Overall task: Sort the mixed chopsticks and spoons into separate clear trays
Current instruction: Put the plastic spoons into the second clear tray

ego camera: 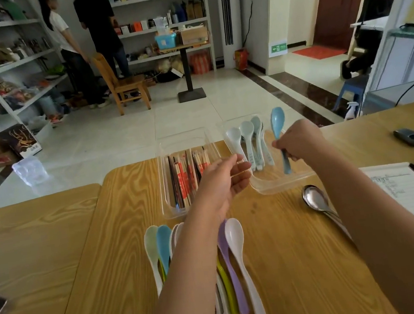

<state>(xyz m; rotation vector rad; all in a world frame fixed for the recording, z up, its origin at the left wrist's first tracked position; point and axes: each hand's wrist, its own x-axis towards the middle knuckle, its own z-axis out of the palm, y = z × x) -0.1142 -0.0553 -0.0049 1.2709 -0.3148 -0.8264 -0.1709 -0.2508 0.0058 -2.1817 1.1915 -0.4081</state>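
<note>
Right hand [297,140] gripping blue spoon [278,124] upright, bowl up, over spoon tray [285,185], left hand [227,180] relaxed

Head view: single wide-angle camera at the person's head, facing forward and down, close over the wooden table [284,266], far shelves [180,23] filling the upper frame.

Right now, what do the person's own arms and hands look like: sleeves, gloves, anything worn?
Both arms are bare to the frame's edge, no sleeves in view. The left hand and right hand are ungloved; no ring, watch or bracelet shows.
</note>
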